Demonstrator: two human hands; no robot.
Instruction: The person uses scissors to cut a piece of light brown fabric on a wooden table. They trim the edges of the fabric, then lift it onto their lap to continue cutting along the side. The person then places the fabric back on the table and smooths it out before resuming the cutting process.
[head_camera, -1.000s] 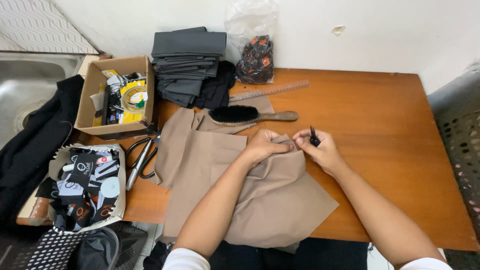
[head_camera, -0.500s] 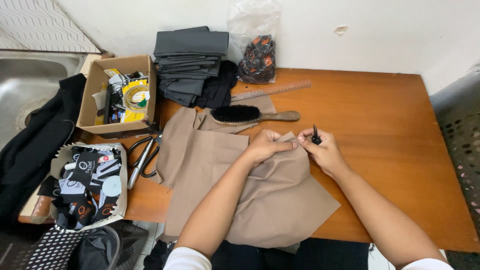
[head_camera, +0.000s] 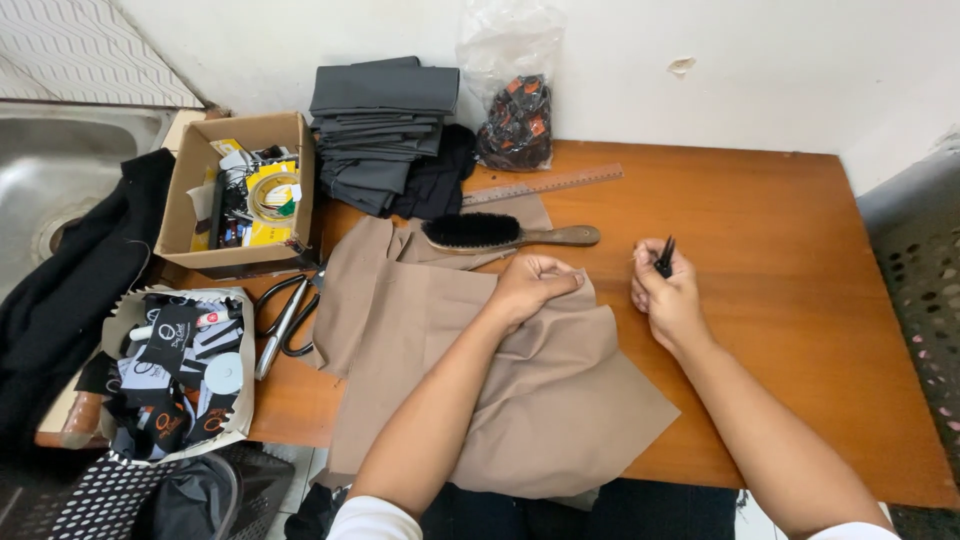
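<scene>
- On the wooden table (head_camera: 780, 300) lies a tan cloth (head_camera: 480, 400), and both hands are at its top edge.
- The left hand (head_camera: 535, 285) is curled in a loose fist, with its fingertips pinching the top edge of the cloth and holding it flat.
- The right hand (head_camera: 668, 295) is closed around a small black tool (head_camera: 665, 258), held upright between thumb and fingers. I cannot tell what kind of tool it is.
- A moment ago the two hands were close together, almost touching over the cloth edge. Now the right hand has pulled away to the right and sits over bare wood, just past the cloth. It looks like something was drawn out sideways from the cloth, but any thread is too thin to see.
- Just behind the left hand lies a black brush (head_camera: 500, 232) with a wooden handle, and behind that a long ruler (head_camera: 545, 185).
- Scissors (head_camera: 285, 320) lie at the cloth's left side, near a cardboard box (head_camera: 240, 190) of bits and a folded grey pile (head_camera: 385, 125).
- The right half of the table is bare wood, so that side has the most room to move. The left side and the back are crowded.
- The cloth's front corner hangs near the table edge.
</scene>
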